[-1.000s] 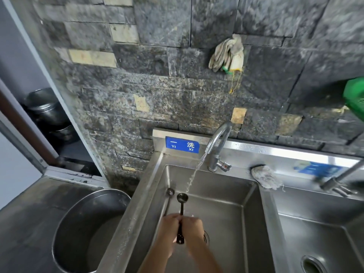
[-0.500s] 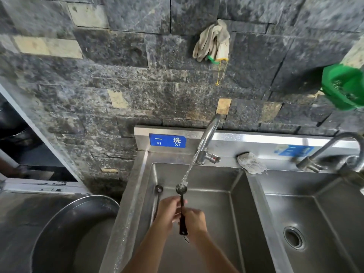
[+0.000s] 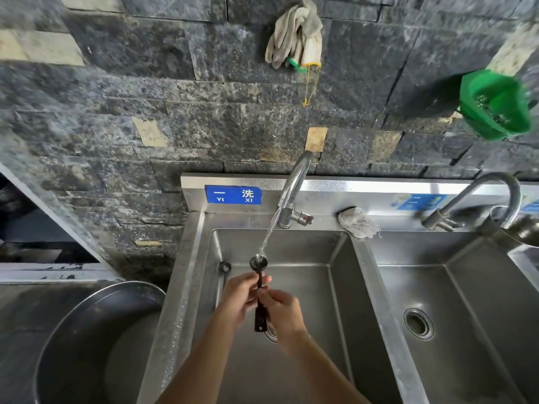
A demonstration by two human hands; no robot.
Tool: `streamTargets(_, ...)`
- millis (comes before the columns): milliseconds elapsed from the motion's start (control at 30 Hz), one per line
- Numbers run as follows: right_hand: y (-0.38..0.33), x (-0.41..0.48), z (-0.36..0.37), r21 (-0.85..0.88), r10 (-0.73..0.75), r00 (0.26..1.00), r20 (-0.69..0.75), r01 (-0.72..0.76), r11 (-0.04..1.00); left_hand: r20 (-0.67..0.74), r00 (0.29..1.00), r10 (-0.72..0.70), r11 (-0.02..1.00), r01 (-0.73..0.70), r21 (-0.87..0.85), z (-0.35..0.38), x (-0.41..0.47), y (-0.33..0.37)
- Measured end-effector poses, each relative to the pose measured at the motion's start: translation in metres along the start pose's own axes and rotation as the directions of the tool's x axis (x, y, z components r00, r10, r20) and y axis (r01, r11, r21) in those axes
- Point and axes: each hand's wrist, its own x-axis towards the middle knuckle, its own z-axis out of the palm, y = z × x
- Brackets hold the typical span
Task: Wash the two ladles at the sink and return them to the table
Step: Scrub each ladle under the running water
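Note:
A small dark ladle [image 3: 259,290] is held upright over the left basin of the steel sink [image 3: 361,287]. Its bowl sits under the water stream running from the tap [image 3: 293,188]. My left hand [image 3: 240,295] wraps the upper part of the handle just below the bowl. My right hand [image 3: 281,313] grips the handle lower down, with the handle's end sticking out beneath it. Only one ladle shows; a second one is not visible.
A large steel pot [image 3: 87,339] stands left of the sink. A white rag [image 3: 357,218] lies on the sink ledge. A second tap [image 3: 478,199] serves the right basin. Gloves [image 3: 296,33] and a green strainer [image 3: 495,103] hang on the stone wall.
The ladle's bowl has come up into the water stream. My hands have shifted along the handle, the left one closer to the bowl. The view has panned to the right.

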Motion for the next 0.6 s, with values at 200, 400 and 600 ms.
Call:
streamTargets(200,-0.005,-0.007,-0.005,0.102,-0.009,0.995,0.097,-0.001,0.995,0.008,1.0,-0.025,0.999,0.025,-0.039,0.002,0.007,-0.003)
streamTargets(400,-0.008,-0.016,-0.012,0.142,-0.02,0.983,0.184,-0.007,0.99,0.01,1.0,-0.016,0.996,0.017,-0.084,0.002,0.016,-0.01)
streamTargets(600,-0.002,-0.021,-0.016,0.112,0.046,0.977,0.206,-0.07,0.991,-0.021,1.0,0.001,1.0,-0.001,-0.018,-0.005,0.035,-0.026)
